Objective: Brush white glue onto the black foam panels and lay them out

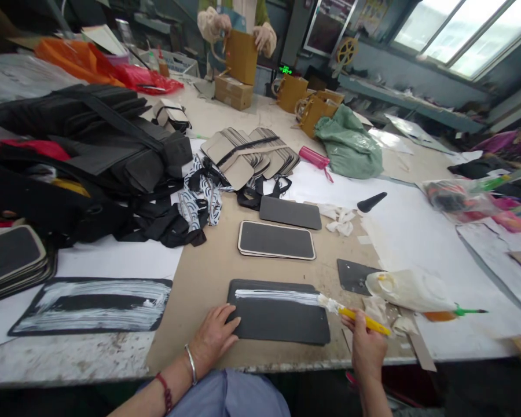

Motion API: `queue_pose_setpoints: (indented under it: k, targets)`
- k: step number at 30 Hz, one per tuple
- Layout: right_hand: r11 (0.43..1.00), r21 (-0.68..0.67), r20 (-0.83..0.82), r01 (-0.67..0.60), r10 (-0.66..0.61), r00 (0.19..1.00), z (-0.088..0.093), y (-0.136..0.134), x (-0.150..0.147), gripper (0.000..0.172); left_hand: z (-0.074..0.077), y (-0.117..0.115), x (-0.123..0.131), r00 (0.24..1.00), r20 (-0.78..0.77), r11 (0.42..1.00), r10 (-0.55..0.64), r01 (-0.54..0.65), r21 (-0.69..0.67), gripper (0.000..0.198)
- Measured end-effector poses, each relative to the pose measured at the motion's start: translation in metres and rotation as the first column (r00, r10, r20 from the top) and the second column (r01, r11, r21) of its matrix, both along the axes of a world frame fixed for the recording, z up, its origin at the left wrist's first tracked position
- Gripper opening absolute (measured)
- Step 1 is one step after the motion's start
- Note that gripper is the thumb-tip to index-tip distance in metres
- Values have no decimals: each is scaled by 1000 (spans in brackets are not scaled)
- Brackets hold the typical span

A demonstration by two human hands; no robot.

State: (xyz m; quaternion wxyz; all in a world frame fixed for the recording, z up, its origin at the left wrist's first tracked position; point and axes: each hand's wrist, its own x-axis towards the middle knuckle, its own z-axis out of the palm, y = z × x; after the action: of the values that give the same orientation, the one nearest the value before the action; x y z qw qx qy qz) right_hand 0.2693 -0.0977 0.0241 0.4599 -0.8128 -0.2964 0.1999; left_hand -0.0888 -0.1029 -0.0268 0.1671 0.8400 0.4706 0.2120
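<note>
A black rectangular panel (278, 325) with rounded corners lies flat before me, with a streak of white paste (278, 295) along its upper edge. The fingers of my left hand (215, 336) rest at the panel's left edge, loosely spread and holding nothing. A yellow-handled brush (367, 322) is gripped in my right hand (368, 346), and its white-coated bristles touch the right end of the streak. To the left lies another black panel (91, 302) with white paste smeared around its border and a dark middle.
Beyond are a light-rimmed dark panel (276, 240) and a plain one (290, 212). A whitish bottle (410, 289) lies at right. Black fabric (125, 150) is heaped at left, near stacked beige boards (252, 153). Across the table, another person's hands (264, 39) hold a brown bag (242, 57).
</note>
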Motion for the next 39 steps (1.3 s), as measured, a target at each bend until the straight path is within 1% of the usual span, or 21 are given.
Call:
queue_pose_setpoints:
  k: [2,4,6,8,10,13,15,17,19,21,24,25,27,29,34,37,39]
  targets:
    - [1000,-29,4,8,-8,1000,8,-3,-7,50,2,0,0,1000,7,1000,2,-2,-20,26]
    - [999,-33,-21,-15,15,1000,16,-9,-27,49,7,1,-1,1000,23,998,-19,20,-59,27]
    - [995,-20,-95,-97,95,991,22,-16,-59,45,12,5,-4,997,60,993,-43,49,-106,28]
    - [978,-12,-212,-209,202,956,25,-25,-98,42,14,11,-10,992,108,986,-60,76,-148,27]
    - [951,-8,-308,-310,293,905,24,-33,-136,40,11,18,-17,983,157,976,-93,121,-181,29]
    - [925,1,-373,-380,353,858,19,-40,-183,39,3,29,-26,964,216,956,-157,203,-211,38]
    - [921,10,-389,-390,363,847,14,-41,-201,39,-2,34,-29,958,228,948,-176,227,-222,40]
    - [926,6,-385,-379,351,854,11,-41,-207,39,-2,36,-29,959,211,947,-187,234,-220,39]
    - [944,-13,-348,-330,305,886,8,-42,-199,40,4,35,-27,965,176,952,-194,229,-205,37]
    - [965,-45,-294,-258,234,927,6,-45,-179,41,12,33,-24,972,140,959,-189,213,-186,33]
    - [986,-84,-227,-143,121,966,7,-53,-136,45,25,28,-20,980,87,967,-180,193,-169,23]
    - [990,-99,-201,-104,83,976,7,-56,-121,47,28,27,-19,981,67,967,-183,192,-166,23]
    - [991,-133,-130,-28,10,991,9,-60,-92,50,32,25,-17,981,28,967,-194,196,-161,30]
    - [986,-167,-45,25,-33,998,8,-64,-66,52,31,24,-17,980,2,969,-197,195,-151,36]
    - [976,-207,110,69,-47,993,3,-70,-18,53,21,20,-18,980,-11,976,-199,197,-92,38]
    - [959,-247,249,141,-78,965,10,-74,-3,53,14,17,-19,982,-7,980,-190,190,-57,37]
    - [956,-248,307,158,-77,948,20,-75,-5,52,11,15,-20,984,2,983,-180,180,-49,38]
